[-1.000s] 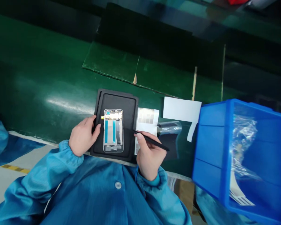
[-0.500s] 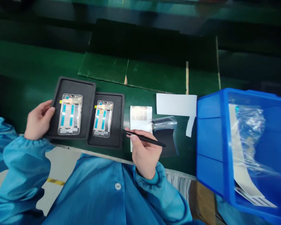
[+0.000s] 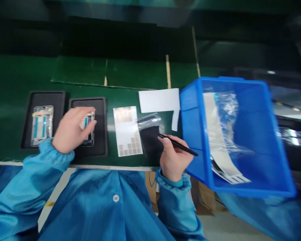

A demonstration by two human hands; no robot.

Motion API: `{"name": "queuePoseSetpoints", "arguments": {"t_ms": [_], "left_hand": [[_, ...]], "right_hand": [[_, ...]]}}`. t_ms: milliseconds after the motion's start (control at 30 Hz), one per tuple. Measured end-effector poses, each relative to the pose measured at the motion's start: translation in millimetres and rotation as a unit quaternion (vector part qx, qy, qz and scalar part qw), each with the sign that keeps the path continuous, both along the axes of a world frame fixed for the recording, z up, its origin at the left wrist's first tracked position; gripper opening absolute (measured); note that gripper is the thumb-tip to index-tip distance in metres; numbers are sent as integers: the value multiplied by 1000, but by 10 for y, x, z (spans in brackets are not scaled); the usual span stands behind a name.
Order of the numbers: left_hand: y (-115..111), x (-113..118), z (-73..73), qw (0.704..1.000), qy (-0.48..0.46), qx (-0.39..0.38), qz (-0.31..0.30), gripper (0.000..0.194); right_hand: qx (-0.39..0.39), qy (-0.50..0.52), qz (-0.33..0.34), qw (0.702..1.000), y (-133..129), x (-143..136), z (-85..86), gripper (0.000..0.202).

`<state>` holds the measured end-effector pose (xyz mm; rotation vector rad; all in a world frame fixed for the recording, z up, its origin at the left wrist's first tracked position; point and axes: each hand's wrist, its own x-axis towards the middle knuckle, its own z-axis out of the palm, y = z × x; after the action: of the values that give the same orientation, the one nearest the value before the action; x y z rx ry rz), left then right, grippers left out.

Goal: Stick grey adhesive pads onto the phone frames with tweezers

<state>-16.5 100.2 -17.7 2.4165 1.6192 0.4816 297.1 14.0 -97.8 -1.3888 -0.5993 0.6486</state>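
My left hand (image 3: 72,129) hovers over the right-hand black tray (image 3: 100,134), thumb and fingers apart, and partly hides the phone frame (image 3: 90,129) lying in it. I cannot tell whether the fingers touch the phone frame. To the left, a second black tray (image 3: 59,100) holds another phone frame (image 3: 42,125) with blue strips. Black tweezers (image 3: 182,146) are gripped in my right hand (image 3: 174,157), their tip pointing up and left above a dark sheet (image 3: 152,142). Between the hands lies a white sticker sheet (image 3: 126,132) with small greyish squares.
A blue bin (image 3: 194,130) on the right contains clear plastic wrapping (image 3: 227,120) and pale strips (image 3: 220,140). White paper (image 3: 159,100) with a narrow strip (image 3: 175,119) lies beside the bin. A clear plastic piece (image 3: 149,121) rests at the dark sheet's top. The green table's front edge (image 3: 110,167) runs near me.
My left hand has let go of the left tray and moved right over the other tray. The right hand, still holding the tweezers, has moved right, uncovering the sticker sheet. The view has shifted right.
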Motion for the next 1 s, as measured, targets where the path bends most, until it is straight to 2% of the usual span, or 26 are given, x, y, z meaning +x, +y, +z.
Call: {"name": "queuePoseSetpoints", "arguments": {"t_ms": [67,167,267,367,467,600,767,1000], "left_hand": [[53,551,-87,995,-31,-28,-96,33],[137,1229,-259,985,-33,-69,-156,40],[202,1690,-414,982,-3,-91,-164,54],[236,1960,-523,983,31,-77,-162,63],[269,2083,-583,982,52,-80,-161,46],[311,2089,-571,976,31,-130,-175,20],[297,2019,-465,966,27,-164,-196,22],[284,2011,-384,957,83,-188,-205,29]], "right_hand": [[-10,-21,-6,1000,-8,131,-35,23],[-24,-55,9,998,-3,271,-72,22],[-28,-83,30,996,20,356,-96,21],[-20,-90,41,995,63,417,-123,21],[-19,-90,42,995,117,463,-138,21],[-5,-90,59,994,172,497,-108,19],[33,-98,101,989,174,520,-69,14],[45,-131,131,982,165,516,-48,14]]}}
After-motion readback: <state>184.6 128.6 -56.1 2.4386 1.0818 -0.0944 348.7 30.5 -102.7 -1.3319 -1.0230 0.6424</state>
